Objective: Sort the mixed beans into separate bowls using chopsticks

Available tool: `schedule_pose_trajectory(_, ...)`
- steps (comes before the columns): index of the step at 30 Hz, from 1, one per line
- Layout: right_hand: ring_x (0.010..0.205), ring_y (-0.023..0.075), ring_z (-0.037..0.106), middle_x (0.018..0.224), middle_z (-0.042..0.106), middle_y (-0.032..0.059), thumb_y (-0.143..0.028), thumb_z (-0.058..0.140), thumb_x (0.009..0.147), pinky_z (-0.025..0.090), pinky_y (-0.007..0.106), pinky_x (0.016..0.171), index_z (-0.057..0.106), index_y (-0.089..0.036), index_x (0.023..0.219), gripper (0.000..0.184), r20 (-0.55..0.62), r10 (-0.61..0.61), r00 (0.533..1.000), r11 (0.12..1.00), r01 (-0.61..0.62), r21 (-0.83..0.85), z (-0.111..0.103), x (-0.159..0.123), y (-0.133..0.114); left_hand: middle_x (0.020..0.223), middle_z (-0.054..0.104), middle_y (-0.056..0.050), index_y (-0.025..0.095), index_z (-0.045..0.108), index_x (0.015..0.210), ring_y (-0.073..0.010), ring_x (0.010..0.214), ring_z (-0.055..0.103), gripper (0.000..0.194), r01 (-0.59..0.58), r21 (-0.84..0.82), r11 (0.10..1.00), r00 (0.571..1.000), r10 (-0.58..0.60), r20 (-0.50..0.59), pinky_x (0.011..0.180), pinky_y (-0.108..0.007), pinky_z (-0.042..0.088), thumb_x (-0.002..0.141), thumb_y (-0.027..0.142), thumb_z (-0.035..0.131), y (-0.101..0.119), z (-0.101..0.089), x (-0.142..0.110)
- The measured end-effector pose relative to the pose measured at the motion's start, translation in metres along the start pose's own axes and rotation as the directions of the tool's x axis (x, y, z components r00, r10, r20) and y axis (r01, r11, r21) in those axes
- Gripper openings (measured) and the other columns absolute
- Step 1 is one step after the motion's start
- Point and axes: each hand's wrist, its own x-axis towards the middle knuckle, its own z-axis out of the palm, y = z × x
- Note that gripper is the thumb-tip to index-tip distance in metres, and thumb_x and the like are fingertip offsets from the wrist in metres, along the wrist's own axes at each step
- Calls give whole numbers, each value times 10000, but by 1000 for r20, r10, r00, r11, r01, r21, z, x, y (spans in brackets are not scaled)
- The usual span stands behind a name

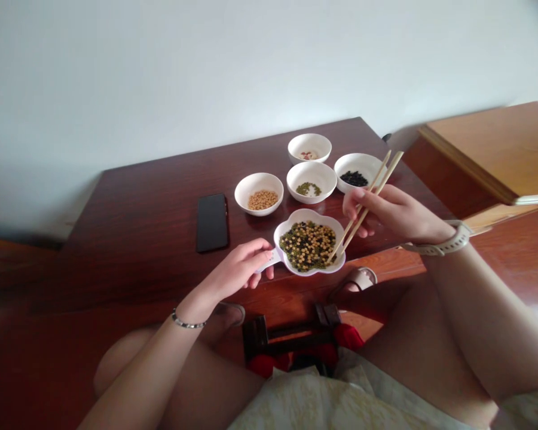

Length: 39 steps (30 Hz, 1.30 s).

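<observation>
My left hand (246,263) is closed round the short handle of a white, flower-shaped dish (281,230) at the table's near edge. Mixed beans (308,245), yellow, green and black, cover the dish's floor. In my right hand (385,212) is a pair of chopsticks (367,206), slanting down so that their tips rest among the beans at the dish's right side. I cannot make out whether a bean sits between the tips. Just beyond the dish stand white bowls: one with yellow soybeans (262,200), one with green beans (308,189), one with black beans (354,178).
Farther back, another white bowl (309,143) holds a few reddish and pale pieces. A black phone (212,222) lies left of the bowls on the dark wooden table (152,197). A lighter wooden cabinet (497,143) stands to the right, and a white wall rises behind.
</observation>
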Motion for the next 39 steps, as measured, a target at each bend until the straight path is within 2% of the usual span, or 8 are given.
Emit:
schedule_pose_trajectory(2, 558, 199, 657, 685, 721, 49, -1110, 946, 898, 541, 339, 491, 807, -265, 807, 861, 24, 16, 1000, 1000, -16, -7, 2, -2, -1, 1017, 869, -47, 270, 737, 1067, -162, 675, 620, 327, 4, 1, 1000, 1000, -4, 2, 626, -308, 417, 1226, 555, 759, 0, -1, 1)
schedule_pose_trajectory(3, 572, 208, 678, 697, 735, 50, -1095, 965, 896, 565, 348, 503, 803, -269, 817, 846, -1, 12, 1000, 1000, -12, -5, 3, -2, -1, 1012, 865, -45, 272, 740, 1072, -164, 675, 618, 326, 8, 0, 1000, 1000, -8, 4, 626, -310, 419, 1227, 558, 760, -1, -1, 1)
schedule_pose_trajectory(8, 604, 217, 689, 706, 716, 29, -1028, 988, 949, 599, 356, 517, 767, -289, 879, 774, -232, -42, 972, 996, 61, 73, 7, 1, 4, 1017, 839, -29, 268, 740, 1090, -156, 692, 605, 307, 30, -13, 999, 999, -30, 11, 649, -318, 410, 1250, 529, 754, -5, -3, 3)
schedule_pose_trajectory(11, 608, 216, 677, 685, 690, 18, -1018, 943, 1005, 603, 349, 526, 750, -297, 898, 754, -296, -60, 953, 990, 95, 108, 10, 4, 6, 1025, 829, -27, 264, 743, 1107, -153, 702, 598, 296, 38, -15, 999, 999, -38, 9, 651, -322, 381, 1261, 517, 754, -5, -3, 3)
schedule_pose_trajectory(22, 644, 182, 626, 739, 701, 44, -869, 928, 1126, 564, 347, 601, 819, -252, 874, 675, -157, -4, 988, 984, 32, 176, 22, 6, 9, 1028, 817, -15, 255, 746, 1130, -148, 715, 608, 340, 11, -27, 1000, 1000, -10, 18, 680, -304, 452, 1268, 565, 761, -12, -4, 2)
schedule_pose_trajectory(27, 628, 211, 639, 740, 720, 49, -931, 950, 1064, 567, 377, 565, 824, -271, 887, 695, -117, -12, 993, 986, 31, 163, 19, 8, 18, 1003, 810, -4, 248, 748, 1136, -136, 696, 596, 379, -43, -49, 998, 999, 42, -15, 660, -285, 436, 1269, 602, 759, -24, -2, 5)
schedule_pose_trajectory(31, 650, 180, 679, 810, 750, 51, -907, 918, 1112, 596, 336, 595, 815, -241, 891, 709, -80, -21, 997, 990, 32, 139, 18, 9, 23, 996, 822, -11, 247, 748, 1142, -144, 686, 600, 414, -54, -45, 998, 998, 53, -23, 646, -291, 423, 1271, 641, 761, -27, -1, 6)
schedule_pose_trajectory(39, 606, 165, 632, 763, 703, 34, -933, 955, 1063, 560, 323, 548, 802, -261, 853, 720, -142, -47, 989, 985, 70, 159, 16, 9, 22, 984, 828, -10, 251, 755, 1132, -151, 687, 616, 368, -44, -33, 998, 999, 43, -9, 640, -297, 424, 1284, 586, 753, -24, -3, 6)
